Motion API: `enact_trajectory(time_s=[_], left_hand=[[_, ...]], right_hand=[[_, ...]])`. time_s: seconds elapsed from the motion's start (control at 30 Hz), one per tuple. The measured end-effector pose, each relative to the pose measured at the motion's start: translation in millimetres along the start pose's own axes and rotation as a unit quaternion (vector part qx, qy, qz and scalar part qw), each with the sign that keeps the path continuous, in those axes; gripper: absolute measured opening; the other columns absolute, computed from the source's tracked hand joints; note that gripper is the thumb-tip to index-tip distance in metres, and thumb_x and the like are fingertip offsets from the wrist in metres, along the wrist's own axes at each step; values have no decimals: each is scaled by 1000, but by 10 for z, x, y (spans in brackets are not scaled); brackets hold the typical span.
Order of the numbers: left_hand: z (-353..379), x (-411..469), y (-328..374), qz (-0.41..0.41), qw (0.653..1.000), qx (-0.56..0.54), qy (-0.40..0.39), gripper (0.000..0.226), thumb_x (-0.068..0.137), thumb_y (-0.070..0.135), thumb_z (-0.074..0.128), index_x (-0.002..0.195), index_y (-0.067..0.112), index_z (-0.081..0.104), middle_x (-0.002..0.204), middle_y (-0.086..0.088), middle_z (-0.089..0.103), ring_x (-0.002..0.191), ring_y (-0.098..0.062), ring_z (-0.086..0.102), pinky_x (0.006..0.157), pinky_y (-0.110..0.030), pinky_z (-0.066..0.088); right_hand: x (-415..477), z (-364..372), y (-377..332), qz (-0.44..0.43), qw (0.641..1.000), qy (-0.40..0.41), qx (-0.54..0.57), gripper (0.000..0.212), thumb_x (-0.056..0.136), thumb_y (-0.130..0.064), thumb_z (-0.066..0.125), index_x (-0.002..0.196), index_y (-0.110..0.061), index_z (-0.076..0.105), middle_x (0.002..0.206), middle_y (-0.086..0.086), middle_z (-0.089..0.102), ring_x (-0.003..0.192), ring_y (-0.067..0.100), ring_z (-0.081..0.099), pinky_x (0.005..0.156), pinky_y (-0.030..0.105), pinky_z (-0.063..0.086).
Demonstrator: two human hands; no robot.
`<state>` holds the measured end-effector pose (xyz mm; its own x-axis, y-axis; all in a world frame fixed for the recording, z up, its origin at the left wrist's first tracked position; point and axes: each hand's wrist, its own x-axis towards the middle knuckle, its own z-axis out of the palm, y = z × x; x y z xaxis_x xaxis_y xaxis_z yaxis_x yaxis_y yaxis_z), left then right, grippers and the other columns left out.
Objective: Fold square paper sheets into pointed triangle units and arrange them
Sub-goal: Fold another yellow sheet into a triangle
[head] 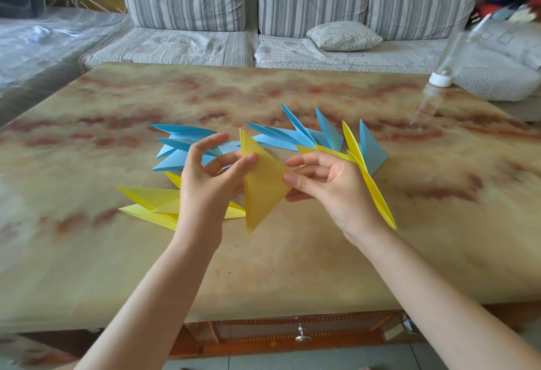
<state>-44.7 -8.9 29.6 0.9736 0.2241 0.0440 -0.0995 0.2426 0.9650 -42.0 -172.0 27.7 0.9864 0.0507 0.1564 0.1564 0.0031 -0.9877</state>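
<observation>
Over the table (292,267), both hands (205,188) (330,185) pinch a yellow paper (263,188)

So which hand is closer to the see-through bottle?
Right. The right hand pinches the yellow paper, and the bottle stands beyond it, far right on the table. The left hand holds the paper's other side, farther away.

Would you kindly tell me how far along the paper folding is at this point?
Done: several folded blue units and yellow units lie on the table. In hand: the left hand and right hand pinch another yellow piece above it. Left: finishing that piece and, probably, tidying the loose piles into an arrangement.
</observation>
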Motion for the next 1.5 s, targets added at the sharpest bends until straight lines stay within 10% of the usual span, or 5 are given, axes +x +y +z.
enact_trajectory(time_s=[1.5], left_hand=[[42,-55,50,26,1000,10,-4,25,82,20,70,104,11,71,84,0,76,78,-12,72,66,-20,56]], right_hand=[[15,-29,-18,-11,999,-7,-45,11,79,1,73,79,-10,69,66,6,69,53,18,65,59,25,57]])
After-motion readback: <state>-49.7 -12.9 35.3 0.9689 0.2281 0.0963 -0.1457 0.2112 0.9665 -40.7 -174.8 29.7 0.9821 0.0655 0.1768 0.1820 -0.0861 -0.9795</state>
